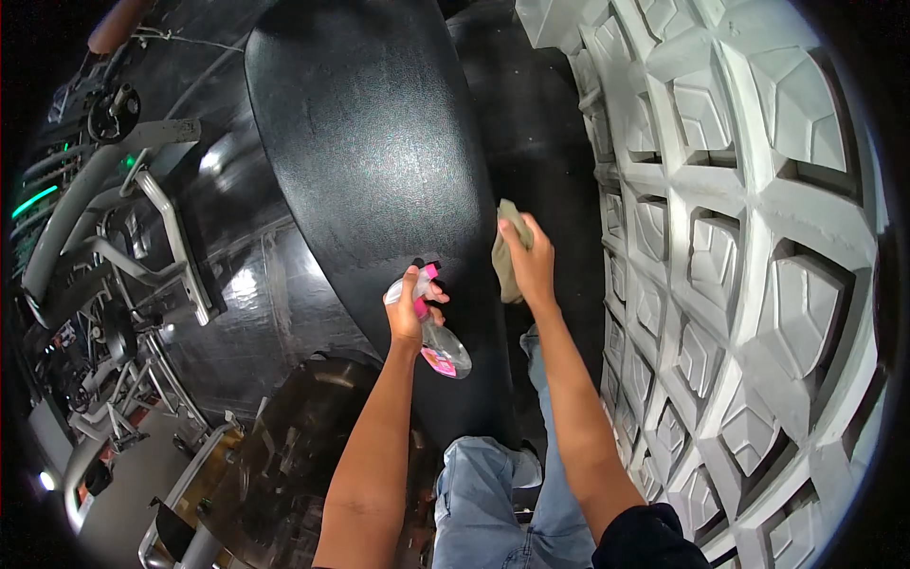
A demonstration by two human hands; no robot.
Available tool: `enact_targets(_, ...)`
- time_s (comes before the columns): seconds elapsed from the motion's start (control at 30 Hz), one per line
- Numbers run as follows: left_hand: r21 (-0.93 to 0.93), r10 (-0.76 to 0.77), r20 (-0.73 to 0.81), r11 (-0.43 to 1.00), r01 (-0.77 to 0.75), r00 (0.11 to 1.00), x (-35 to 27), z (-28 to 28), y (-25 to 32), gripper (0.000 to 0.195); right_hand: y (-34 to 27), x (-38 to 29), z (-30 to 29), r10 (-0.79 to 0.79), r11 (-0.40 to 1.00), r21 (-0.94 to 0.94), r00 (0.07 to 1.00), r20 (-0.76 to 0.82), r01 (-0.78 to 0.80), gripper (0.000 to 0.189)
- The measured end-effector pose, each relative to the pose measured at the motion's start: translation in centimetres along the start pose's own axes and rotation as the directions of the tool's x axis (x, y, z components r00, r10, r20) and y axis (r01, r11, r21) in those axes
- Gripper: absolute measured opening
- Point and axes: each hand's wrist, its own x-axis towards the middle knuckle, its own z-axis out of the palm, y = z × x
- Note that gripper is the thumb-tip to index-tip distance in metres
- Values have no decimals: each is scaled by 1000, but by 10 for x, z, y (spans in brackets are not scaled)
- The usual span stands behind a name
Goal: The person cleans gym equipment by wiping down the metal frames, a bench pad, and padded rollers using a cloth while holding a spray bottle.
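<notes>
In front of me stretches a long black padded surface point(377, 135), curved and shiny, with textured covering. My left hand point(409, 306) grips a clear spray bottle point(446, 348) with a white and pink trigger head and a pink label; it is held above the near part of the padding. A folded olive-beige cloth point(506, 263) is in my right hand point(530, 259), at the right edge of the padding. The fingers wrap its right side. Whether the cloth touches the padding, I cannot tell.
A white wall with raised geometric panels point(711, 235) rises close on the right. Metal gym equipment frames point(170, 235) stand at the left on the dark floor point(249, 284). A dark, glossy rounded surface point(306, 441) lies at lower left. My legs in light blue jeans point(483, 498) are below.
</notes>
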Motion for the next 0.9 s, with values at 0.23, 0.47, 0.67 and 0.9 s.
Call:
enact_targets(0.23,26,12,53,1000,-14,999,-2,-5,0,48,47,-93,-3,111,991,-58,987,-112,-118,31)
enact_targets(0.47,25,88,99,996,-91,991,-1,-4,-4,49,-6,-32,20,-230,959,-203,960,-158,196,27)
enact_targets(0.67,-44,158,116,987,-154,980,-6,2,-1,47,2,-68,16,-463,709,-558,882,93,431,29)
enact_targets(0.9,-95,115,73,990,-108,991,-30,-24,-8,52,7,-88,0,-444,574,-638,850,284,514,33)
